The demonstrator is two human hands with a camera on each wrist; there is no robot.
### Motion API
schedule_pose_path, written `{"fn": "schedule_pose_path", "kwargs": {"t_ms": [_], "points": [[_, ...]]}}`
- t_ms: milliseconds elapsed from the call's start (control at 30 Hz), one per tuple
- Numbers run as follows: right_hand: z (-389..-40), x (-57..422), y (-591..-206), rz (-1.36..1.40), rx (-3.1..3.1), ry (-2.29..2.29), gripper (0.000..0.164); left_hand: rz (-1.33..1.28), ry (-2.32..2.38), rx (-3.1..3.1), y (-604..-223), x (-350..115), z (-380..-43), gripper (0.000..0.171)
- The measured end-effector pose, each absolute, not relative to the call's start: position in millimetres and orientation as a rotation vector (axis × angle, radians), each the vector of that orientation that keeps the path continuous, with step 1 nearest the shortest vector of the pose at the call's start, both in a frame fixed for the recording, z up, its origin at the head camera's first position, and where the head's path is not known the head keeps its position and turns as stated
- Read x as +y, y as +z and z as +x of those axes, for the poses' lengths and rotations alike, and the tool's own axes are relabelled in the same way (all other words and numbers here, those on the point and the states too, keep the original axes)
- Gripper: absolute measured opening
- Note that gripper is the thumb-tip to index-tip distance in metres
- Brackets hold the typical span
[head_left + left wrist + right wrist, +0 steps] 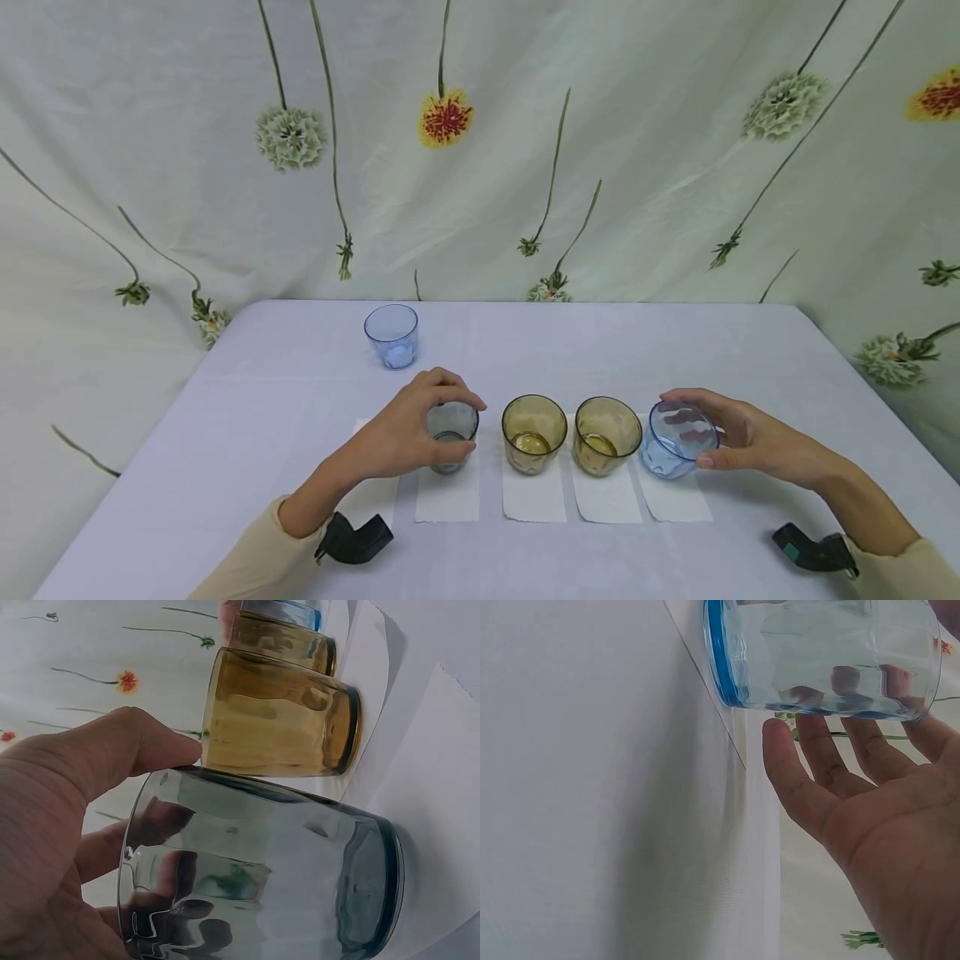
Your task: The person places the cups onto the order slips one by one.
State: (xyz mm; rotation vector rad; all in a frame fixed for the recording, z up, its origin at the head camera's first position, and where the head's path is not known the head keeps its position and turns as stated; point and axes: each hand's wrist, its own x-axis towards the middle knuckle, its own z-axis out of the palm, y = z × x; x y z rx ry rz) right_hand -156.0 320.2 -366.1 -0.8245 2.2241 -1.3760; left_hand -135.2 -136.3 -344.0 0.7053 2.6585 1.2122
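My left hand (416, 425) grips a grey glass (270, 862) by its rim, thumb on the near side and fingers on the far side. That glass stands upright on a white paper strip (447, 502). On the right, my right hand (757, 435) holds a clear blue glass (670, 458) around its rim, thumb in front and fingers behind. It stands over the rightmost paper strip (678, 503). Between the hands are two amber glasses, one on the left (531, 462) and one on the right (600, 464), each upright on its own strip.
A second blue glass (393, 350) stands upright farther back on the white-covered table (562, 562). Another paper strip (371, 504) lies partly beneath my left forearm. Behind the table hangs a flower-patterned cloth (637, 83). Each wrist carries a black device (356, 542).
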Motion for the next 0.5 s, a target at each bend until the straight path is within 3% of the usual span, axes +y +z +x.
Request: {"fn": "schedule_pose_path", "kwargs": {"t_ms": [500], "points": [[-155.2,319.7,-365.8,-0.816,2.232,-1.374,0.067,0.710,1.238,2.636,-346.8,-135.9,-135.9,0.035]]}}
